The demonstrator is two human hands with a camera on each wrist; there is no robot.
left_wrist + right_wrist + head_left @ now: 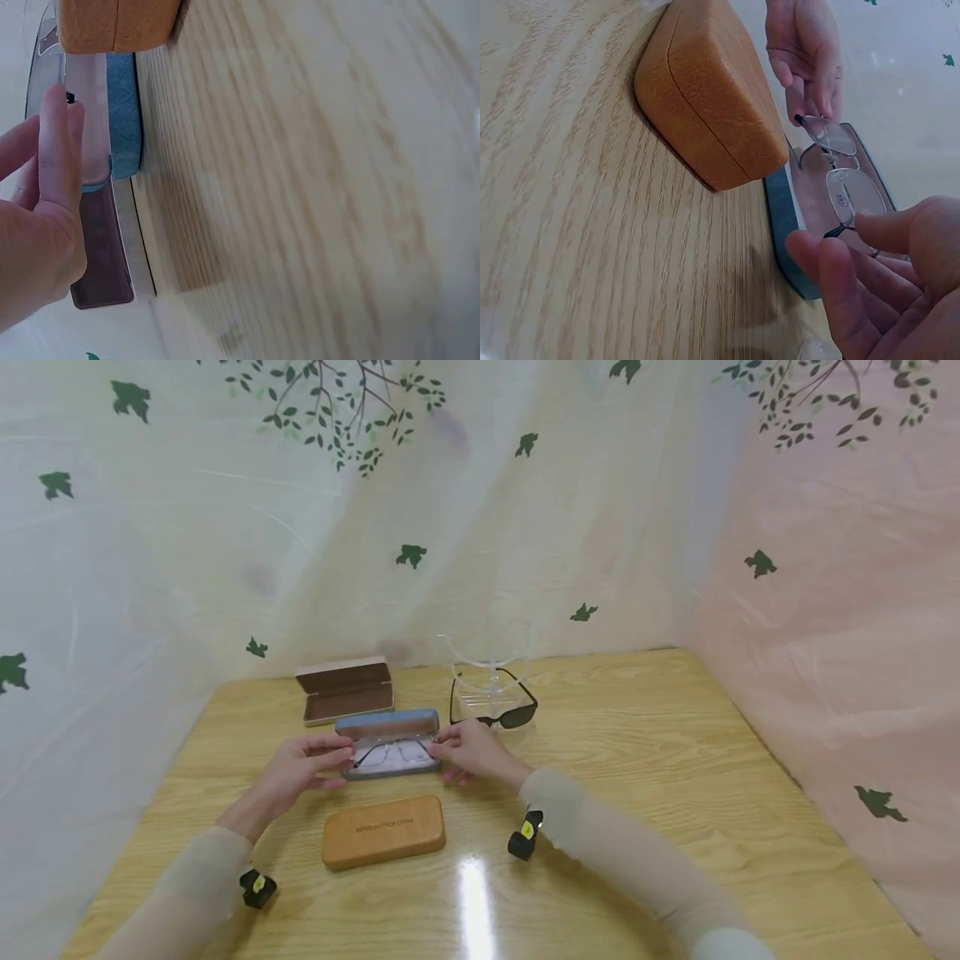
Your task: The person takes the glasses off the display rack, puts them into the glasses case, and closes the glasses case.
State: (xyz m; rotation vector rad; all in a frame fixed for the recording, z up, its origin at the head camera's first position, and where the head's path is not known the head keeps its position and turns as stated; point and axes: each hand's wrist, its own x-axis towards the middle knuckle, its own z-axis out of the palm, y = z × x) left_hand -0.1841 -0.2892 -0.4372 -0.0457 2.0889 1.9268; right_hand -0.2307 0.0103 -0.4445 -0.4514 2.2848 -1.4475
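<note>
You're at the delicate part now: the wire-framed glasses (411, 750) sit over the open blue case (390, 725), and handling them at the case looks like the step in hand. Your right hand (480, 750) pinches the right end between thumb and finger, barely parted; your left hand (296, 767) appears to pinch the left end just as narrowly. Touching the bottom or hovering above it? Can't tell! The next move, I'd judge, calls for both ends level, a light pinch and no twist on the frame.

Now watch your edges: the blue lid stands raised on the far side, with the open brown case (348, 706) close behind. The orange case (384, 832) lies shut on the near side. Just right of your right hand, the sunglasses (519, 717) and clear stand (492, 681) crowd in. Your widest room is the bare table (637, 793) farther right.
</note>
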